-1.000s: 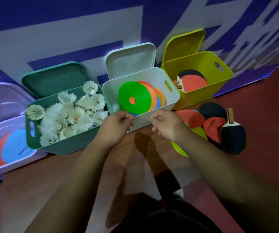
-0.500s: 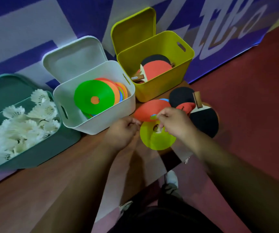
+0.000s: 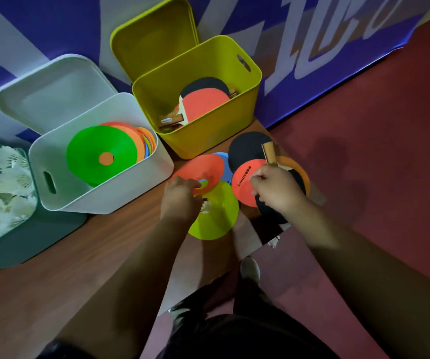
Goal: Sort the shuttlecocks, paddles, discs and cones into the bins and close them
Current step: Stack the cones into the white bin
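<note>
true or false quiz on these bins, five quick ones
1. The yellow bin holds paddles. True.
2. The white bin has its lid shut. False: the lid stands open behind it.
3. The left hand is on the orange cone outside the bins. True.
4. The teal bin holds cones. False: it holds shuttlecocks.
5. A green cone sits frontmost in the white bin. True.

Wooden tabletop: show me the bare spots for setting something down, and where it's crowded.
Bare wooden tabletop runs along the near side of the teal plastic bin and white plastic bin, left of the left hand. Crowded: the corner before the yellow-green plastic bin, with flat plastic cones, round paddles and the right hand.
</note>
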